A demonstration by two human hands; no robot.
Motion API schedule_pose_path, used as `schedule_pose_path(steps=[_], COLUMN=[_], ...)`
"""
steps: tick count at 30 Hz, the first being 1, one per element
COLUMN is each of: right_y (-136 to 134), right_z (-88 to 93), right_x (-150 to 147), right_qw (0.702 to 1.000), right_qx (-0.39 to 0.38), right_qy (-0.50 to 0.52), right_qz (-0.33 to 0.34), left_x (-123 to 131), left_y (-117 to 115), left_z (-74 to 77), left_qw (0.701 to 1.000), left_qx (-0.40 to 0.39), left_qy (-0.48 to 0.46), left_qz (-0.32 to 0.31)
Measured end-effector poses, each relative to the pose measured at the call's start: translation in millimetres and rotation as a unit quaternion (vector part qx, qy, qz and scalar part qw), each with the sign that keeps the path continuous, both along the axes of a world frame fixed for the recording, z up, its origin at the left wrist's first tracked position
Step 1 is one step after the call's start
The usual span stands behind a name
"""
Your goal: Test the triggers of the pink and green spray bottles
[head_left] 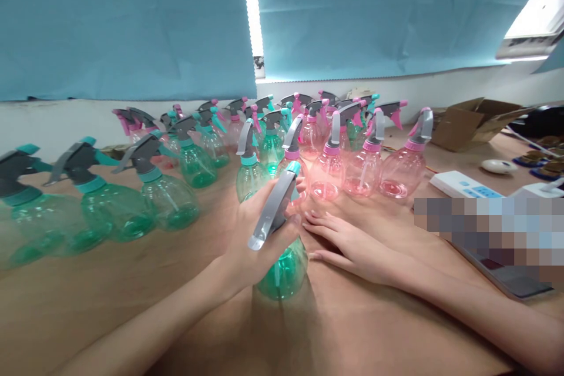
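Note:
My left hand (pixel 258 229) is wrapped round the neck of a green spray bottle (pixel 282 276) at the middle of the table. That bottle stands upright, its grey trigger head with a teal nozzle showing above my fingers; the collar is hidden by the hand. Just right of it, my right hand (pixel 346 241) lies on the tabletop, fingers stretched out and apart, holding nothing. Close behind the hands stand pink spray bottles (pixel 326 179) in a row, with another green spray bottle (pixel 251 179) at their left end.
More green spray bottles (pixel 117 211) line the left side, and several pink and green ones crowd the back. On the right are an open cardboard box (pixel 467 123), a white mouse (pixel 499 166), a white power strip (pixel 465 186) and a phone-like device (pixel 520 279). Blue curtains (pixel 132 23) hang behind.

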State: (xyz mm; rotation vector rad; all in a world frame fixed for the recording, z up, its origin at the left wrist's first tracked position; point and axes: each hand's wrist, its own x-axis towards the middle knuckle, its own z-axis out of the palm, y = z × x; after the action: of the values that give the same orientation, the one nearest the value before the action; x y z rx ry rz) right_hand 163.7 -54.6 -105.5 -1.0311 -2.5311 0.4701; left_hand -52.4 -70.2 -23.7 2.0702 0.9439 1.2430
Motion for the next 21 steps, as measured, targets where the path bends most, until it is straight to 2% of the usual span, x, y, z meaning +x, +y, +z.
schedule_pose_path(steps=[7, 21], right_y=[0.3, 2.5], right_z=[-2.0, -6.3], right_x=[1.2, 2.0], right_qw=[1.000, 1.000], right_qx=[0.003, 0.009], right_qy=[0.011, 0.027], right_qz=[-0.001, 0.007], left_x=[-0.8, 2.4], left_y=[-0.9, -1.6], left_z=[1.6, 5.9], left_qw=[0.999, 0.998], left_qx=[-0.011, -0.058], left_qy=[0.026, -0.003], left_qz=[0.018, -0.005])
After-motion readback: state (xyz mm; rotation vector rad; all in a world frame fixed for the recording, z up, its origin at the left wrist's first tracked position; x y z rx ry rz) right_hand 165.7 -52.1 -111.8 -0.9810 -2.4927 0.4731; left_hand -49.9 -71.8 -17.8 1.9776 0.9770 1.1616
